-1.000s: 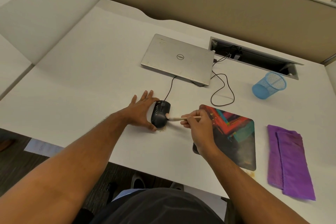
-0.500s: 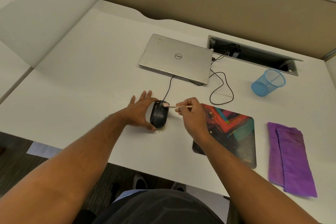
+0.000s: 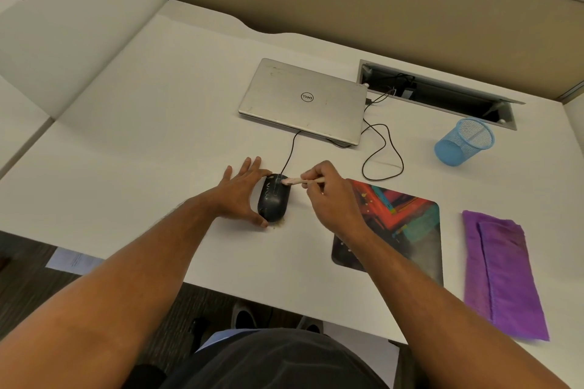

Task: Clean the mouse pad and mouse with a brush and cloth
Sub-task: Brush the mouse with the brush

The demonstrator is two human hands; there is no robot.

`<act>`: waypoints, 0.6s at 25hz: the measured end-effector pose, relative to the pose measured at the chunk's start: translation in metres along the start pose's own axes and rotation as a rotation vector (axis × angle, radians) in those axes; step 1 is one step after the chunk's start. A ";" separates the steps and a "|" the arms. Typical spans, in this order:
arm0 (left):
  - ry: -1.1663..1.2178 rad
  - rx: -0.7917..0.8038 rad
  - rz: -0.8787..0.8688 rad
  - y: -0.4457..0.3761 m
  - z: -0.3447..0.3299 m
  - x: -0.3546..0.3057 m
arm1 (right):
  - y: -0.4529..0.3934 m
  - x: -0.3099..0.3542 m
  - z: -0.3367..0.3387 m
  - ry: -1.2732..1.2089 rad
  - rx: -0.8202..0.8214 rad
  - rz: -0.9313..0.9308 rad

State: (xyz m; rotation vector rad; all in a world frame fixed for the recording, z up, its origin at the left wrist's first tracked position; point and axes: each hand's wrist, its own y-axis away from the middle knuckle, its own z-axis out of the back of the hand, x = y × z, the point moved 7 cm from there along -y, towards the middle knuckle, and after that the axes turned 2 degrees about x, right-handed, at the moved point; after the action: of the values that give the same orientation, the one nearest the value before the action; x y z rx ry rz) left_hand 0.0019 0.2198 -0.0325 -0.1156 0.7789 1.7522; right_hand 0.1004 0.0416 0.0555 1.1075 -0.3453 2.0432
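A black wired mouse (image 3: 273, 201) lies on the white desk left of the mouse pad. My left hand (image 3: 239, 196) rests flat against its left side, thumb at its near end, steadying it. My right hand (image 3: 328, 196) grips a small light-handled brush (image 3: 298, 180), whose bristle tip touches the front top of the mouse near the wheel. The colourful mouse pad (image 3: 401, 227) lies to the right, partly hidden under my right forearm. A folded purple cloth (image 3: 502, 275) lies further right. Small crumbs (image 3: 278, 224) sit at the near end of the mouse.
A shut silver laptop (image 3: 303, 101) sits behind the mouse, with the mouse's black cable (image 3: 384, 151) looping to it. A blue mesh pen cup (image 3: 464, 140) stands at the back right by a cable tray opening (image 3: 439, 95). Partition walls (image 3: 347, 0) enclose the desk.
My right hand moved the brush from the near right side of the mouse up to its front top by the wheel. My left hand stayed in place on the mouse.
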 end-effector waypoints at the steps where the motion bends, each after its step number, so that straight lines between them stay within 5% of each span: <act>1: -0.006 0.003 0.003 -0.001 -0.001 0.001 | 0.001 0.004 -0.003 0.034 0.048 0.023; 6: 0.013 -0.007 -0.004 -0.005 -0.003 0.005 | 0.011 0.007 -0.004 0.103 0.248 0.130; 10: 0.039 -0.014 -0.013 -0.004 -0.005 0.008 | -0.008 -0.010 0.020 -0.176 -0.108 -0.051; 15: 0.020 -0.010 -0.007 -0.006 -0.005 0.008 | 0.013 -0.033 -0.004 -0.430 -0.178 -0.271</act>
State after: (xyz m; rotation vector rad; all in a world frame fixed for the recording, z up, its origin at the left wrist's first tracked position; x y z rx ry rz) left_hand 0.0031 0.2246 -0.0422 -0.1428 0.7830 1.7512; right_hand 0.0993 0.0186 0.0280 1.3947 -0.5460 1.5007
